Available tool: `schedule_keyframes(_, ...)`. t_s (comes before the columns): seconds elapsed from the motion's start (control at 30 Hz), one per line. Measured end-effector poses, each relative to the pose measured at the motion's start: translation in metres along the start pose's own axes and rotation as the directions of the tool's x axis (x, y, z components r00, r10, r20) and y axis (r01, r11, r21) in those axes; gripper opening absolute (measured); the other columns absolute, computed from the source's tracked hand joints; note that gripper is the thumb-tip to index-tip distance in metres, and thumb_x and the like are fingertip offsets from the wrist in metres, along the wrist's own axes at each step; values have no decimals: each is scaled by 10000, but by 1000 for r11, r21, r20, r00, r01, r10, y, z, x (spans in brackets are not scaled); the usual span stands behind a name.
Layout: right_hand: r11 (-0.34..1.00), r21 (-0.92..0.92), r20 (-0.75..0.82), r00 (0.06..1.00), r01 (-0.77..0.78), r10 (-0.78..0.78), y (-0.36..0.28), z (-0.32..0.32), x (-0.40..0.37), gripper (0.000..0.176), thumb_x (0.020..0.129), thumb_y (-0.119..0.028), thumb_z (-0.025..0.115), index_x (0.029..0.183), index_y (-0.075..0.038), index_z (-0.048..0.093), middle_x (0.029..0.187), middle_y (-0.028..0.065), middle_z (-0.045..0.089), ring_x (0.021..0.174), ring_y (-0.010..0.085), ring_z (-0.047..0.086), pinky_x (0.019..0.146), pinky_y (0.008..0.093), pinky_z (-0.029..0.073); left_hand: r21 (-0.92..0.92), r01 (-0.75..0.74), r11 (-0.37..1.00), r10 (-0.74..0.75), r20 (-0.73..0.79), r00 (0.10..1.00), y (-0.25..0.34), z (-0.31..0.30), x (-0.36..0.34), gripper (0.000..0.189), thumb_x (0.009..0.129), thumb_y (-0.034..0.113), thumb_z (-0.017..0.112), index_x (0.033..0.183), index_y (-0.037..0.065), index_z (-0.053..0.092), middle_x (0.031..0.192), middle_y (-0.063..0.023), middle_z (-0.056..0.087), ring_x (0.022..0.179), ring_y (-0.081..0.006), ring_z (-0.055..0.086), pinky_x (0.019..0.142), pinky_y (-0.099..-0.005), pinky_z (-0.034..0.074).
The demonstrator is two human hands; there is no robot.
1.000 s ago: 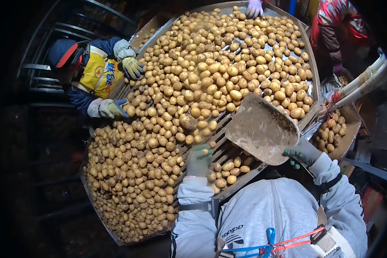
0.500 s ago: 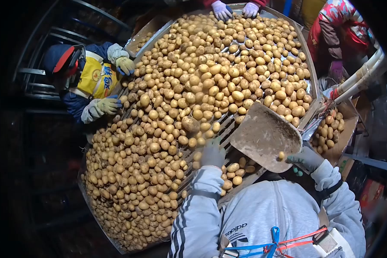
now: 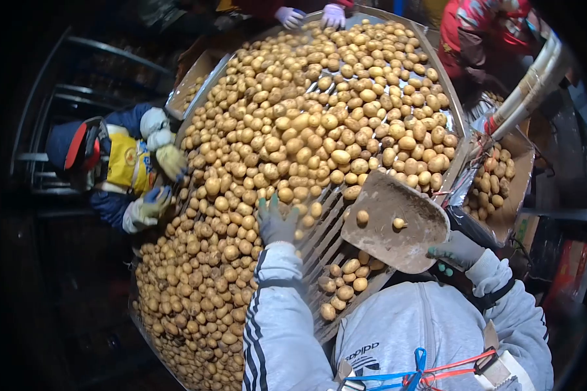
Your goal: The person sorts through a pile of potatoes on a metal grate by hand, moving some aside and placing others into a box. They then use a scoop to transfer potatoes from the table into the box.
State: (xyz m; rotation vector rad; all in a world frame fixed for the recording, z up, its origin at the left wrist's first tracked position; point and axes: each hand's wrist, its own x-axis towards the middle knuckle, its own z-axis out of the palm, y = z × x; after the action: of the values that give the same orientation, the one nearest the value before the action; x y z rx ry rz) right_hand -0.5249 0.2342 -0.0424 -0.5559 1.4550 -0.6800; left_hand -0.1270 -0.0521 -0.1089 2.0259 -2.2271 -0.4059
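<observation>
Potatoes (image 3: pixel 306 117): loose, small to middling, pale yellow-brown skins. They are heaped across a slatted bench (image 3: pixel 326 238) from the upper middle of the frame down to the lower left, and a few lie apart on the bare slats at lower centre. Two sit in a scoop (image 3: pixel 404 244) at centre right, which is flat-bottomed, dusty and apparently metal. Right hand (image 3: pixel 458 251): gloved, grip closed on the scoop's near end, the handle itself hidden under the glove. Left hand (image 3: pixel 277 221): gloved, fingers spread wide, palm down on the heap's edge at centre, holding nothing. Handling, by judgement: each potato is firm and rounded, prone to roll, and liable to bruise if dropped. One is light; a full scoop is likely heavy. Best taken around the middle with cupped fingers, or gathered from below by the scoop's lip. The scoop is stiff and should be held at the handle and kept level, lest its contents roll off. Also present: a box (image 3: pixel 522 189) of potatoes at the right edge; a co-worker's gloved hands (image 3: pixel 155 203) at the left; a further pair of gloved hands (image 3: pixel 290 14) at the top.
</observation>
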Motion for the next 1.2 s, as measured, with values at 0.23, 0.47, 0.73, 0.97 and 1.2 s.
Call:
schedule_keyframes(0.23,968,168,135,977,-185,163,11,-7,-15,271,973,-270,787,977,-1,751,648,72,694,440,151,623,409,290,535,-916,369,157,-104,356,929,-40,24,30,428,912,292,759,1233,9,745,1119,-133,760,1007,-292,744,869,-399,634)
schedule_keyframes(0.47,987,19,143,978,-156,152,43,-21,2,350,940,-417,786,961,-70,744,598,41,634,463,170,593,454,347,493,-767,599,-231,324,519,791,133,-20,-17,659,1047,538,506,1452,31,617,1431,-200,662,1280,-398,655,1026,-614,582)
schedule_keyframes(0.73,991,130,188,982,-33,8,60,-39,-1,339,948,-385,781,1021,-56,746,653,51,665,477,157,604,461,327,500,-711,632,308,644,645,412,388,-28,-98,637,1064,434,547,1534,5,550,1479,-199,626,1360,-347,611,1083,-533,570)
schedule_keyframes(0.97,979,203,170,985,-4,-31,67,-45,-9,337,955,-358,776,1074,-44,748,701,59,691,490,146,613,467,310,506,-785,218,580,815,560,-150,521,-10,-237,648,1088,311,587,1629,-5,424,1604,-135,501,1467,-236,481,1226,-349,364)
schedule_keyframes(1.2,973,229,189,981,-16,-28,63,-43,-4,341,962,-330,771,1127,-32,749,749,67,718,503,135,623,472,294,512,-802,225,553,639,582,503,426,-15,-110,569,1124,378,558,1547,-2,545,1483,-139,637,1328,-260,634,1089,-407,533)
